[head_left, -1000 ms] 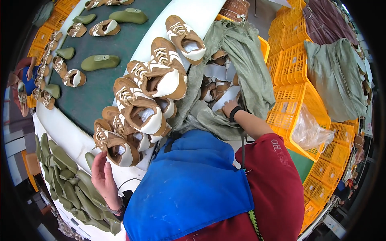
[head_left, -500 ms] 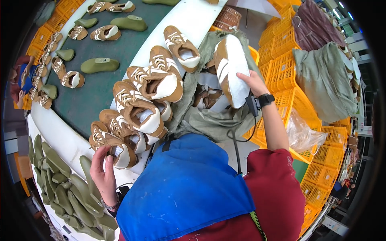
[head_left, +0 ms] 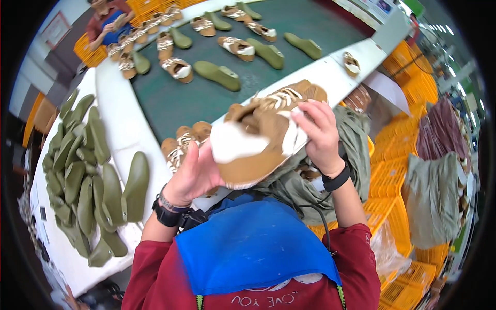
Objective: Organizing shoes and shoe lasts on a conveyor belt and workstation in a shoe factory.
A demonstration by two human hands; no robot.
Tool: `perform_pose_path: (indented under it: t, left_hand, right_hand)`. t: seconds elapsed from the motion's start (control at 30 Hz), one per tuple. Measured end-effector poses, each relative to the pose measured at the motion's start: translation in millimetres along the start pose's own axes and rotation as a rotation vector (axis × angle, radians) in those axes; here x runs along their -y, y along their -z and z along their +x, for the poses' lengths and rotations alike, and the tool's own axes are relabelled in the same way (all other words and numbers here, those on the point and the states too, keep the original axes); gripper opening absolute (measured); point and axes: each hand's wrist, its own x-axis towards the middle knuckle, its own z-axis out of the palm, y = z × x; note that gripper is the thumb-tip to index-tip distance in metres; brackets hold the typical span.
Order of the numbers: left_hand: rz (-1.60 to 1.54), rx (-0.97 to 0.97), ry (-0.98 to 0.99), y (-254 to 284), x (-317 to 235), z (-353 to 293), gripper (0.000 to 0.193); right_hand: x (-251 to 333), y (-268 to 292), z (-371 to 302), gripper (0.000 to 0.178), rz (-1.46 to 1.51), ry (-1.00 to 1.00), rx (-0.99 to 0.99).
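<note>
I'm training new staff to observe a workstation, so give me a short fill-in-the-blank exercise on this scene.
1. The right hand is on the side of the brown-and-white shoe, while the left hand is nearest its white ____ end.
2. The heaped shoe lasts lie on the person's ____ side.
3. The apron the person wears is coloured ____.
4. The white-edged work surface ahead is dark ____.

Missing words: heel; left; blue; green.
</note>
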Motion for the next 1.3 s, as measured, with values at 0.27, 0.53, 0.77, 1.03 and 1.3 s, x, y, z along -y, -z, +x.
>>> perform_pose_path:
  t: [0.27,0.53,0.77,1.03,1.3]
  left_hand:
    - [0.15,-0.256,-0.112,21.6,-8.2,-37.9,0.089]
    - [0.847,-0.405,-0.179,23.1,-5.3,-57.9,0.06]
    - [1.036,-0.692,0.006,66.2,27.6,-64.8,0.035]
    - [1.553,-0.368,0.029,50.5,36.1,-39.9,0.059]
    - [1.76,-0.477,0.13,20.3,22.1,-11.7,0.043]
  right_hand:
    - [22.3,-51.8,16.9,0.036,0.105,0.038,-0.019]
    - [36.2,-70.8,15.5,0.047,0.198,-0.063,0.117]
    - [-16.7,-27.2,-47.1,0.032,0.175,-0.484,0.033]
    - [-149.8,-49.0,-281.7,0.017,0.142,-1.232,0.028]
    - [-147.5,-97.1,-392.6,0.031,0.161,-1.257,0.974]
